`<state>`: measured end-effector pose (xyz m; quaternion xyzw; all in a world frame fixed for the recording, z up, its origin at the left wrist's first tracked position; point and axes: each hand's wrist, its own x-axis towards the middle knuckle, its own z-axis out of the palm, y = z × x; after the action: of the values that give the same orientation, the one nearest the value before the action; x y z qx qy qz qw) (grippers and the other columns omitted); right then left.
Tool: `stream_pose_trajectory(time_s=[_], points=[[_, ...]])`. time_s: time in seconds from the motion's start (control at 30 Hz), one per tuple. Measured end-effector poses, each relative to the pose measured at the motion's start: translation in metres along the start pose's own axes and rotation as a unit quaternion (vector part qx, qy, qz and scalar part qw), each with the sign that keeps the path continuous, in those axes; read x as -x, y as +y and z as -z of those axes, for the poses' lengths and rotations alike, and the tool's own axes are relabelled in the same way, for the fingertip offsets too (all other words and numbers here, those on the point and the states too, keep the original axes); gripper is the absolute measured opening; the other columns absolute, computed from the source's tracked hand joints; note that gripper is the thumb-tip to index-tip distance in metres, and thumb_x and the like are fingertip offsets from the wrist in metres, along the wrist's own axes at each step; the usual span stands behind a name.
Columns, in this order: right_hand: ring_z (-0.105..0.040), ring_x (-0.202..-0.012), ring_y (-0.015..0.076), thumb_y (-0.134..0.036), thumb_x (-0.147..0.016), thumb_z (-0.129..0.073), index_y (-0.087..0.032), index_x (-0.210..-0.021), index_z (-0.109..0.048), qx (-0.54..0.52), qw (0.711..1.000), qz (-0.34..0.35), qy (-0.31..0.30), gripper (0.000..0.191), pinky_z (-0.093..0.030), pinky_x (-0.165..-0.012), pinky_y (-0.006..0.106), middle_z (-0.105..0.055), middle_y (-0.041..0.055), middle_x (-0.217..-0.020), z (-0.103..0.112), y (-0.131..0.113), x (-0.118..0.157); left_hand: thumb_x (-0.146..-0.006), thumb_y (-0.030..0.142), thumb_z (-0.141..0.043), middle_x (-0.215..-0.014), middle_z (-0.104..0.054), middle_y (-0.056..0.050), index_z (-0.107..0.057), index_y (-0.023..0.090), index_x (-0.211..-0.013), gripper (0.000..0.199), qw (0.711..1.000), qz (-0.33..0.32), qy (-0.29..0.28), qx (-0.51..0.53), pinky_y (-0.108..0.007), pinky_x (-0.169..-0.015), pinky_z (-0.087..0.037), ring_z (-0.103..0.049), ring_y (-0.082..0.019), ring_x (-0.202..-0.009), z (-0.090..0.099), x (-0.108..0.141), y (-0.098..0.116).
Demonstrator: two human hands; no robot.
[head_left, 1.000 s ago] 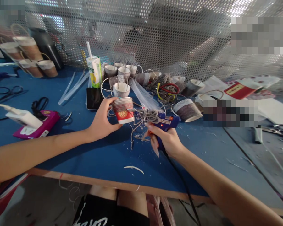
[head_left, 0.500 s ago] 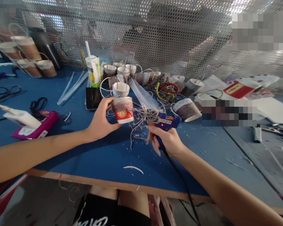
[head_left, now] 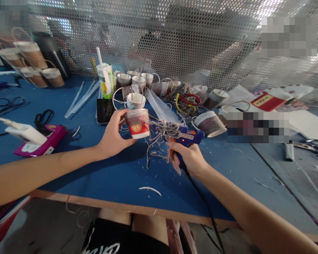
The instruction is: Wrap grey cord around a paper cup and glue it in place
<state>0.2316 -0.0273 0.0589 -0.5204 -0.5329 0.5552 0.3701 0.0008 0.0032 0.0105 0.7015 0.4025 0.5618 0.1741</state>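
Your cup (head_left: 137, 123): red w/ gold emblem, white band below, ridged grey-brown cord round upper half; held above smooth blue tabletop (head_left: 108, 180). L hand (head_left: 112, 135) fingers clamped on its side; R hand (head_left: 189, 155) fingers wrapped round blue plastic glue gun (head_left: 188, 137) grip, nr tangled, stringy cord scraps (head_left: 165, 129).

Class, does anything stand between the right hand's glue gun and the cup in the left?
Tangled grey cord shows between the glue gun and the cup; whether it blocks the way or lies beyond is unclear.
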Motion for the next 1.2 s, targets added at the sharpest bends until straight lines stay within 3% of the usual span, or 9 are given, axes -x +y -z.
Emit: stream_pose_trajectory(time_s=[0.47, 1.07, 1.2], points=[[-0.04, -0.022, 0.0099, -0.034, -0.063, -0.059, -0.02, -0.035, -0.048, -0.005, 0.999, -0.018, 0.036, 0.033, -0.03, -0.025, 0.021, -0.043, 0.0013, -0.026, -0.001, -0.001, -0.003, -0.062, 0.024, -0.081, -0.125, -0.054, -0.01, -0.044, 0.023, -0.124, 0.072, 0.999, 0.017, 0.007, 0.044, -0.046, -0.103, -0.052, -0.058, -0.026, -0.119, -0.001, 0.001, -0.002], [-0.04, -0.022, 0.0106, -0.028, -0.06, -0.058, -0.02, -0.035, -0.047, -0.02, 0.997, -0.039, 0.061, 0.029, -0.032, -0.025, 0.023, -0.043, -0.0001, -0.028, 0.0, 0.0, -0.006, -0.066, 0.04, -0.082, -0.126, -0.053, -0.009, -0.039, 0.026, -0.124, 0.073, 0.996, 0.003, 0.002, 0.089, -0.044, -0.105, -0.051, -0.058, -0.025, -0.121, -0.003, 0.003, -0.004], [-0.041, -0.026, 0.0118, -0.033, -0.067, -0.058, -0.021, -0.047, -0.049, 0.028, 0.993, -0.002, 0.114, 0.025, -0.038, -0.03, 0.027, -0.042, -0.0027, -0.033, 0.004, 0.001, -0.013, -0.066, 0.04, -0.082, -0.126, -0.053, -0.009, -0.039, 0.026, -0.124, 0.074, 0.996, -0.011, 0.012, 0.088, -0.045, -0.106, -0.05, -0.057, -0.026, -0.121, -0.003, 0.003, -0.003]])
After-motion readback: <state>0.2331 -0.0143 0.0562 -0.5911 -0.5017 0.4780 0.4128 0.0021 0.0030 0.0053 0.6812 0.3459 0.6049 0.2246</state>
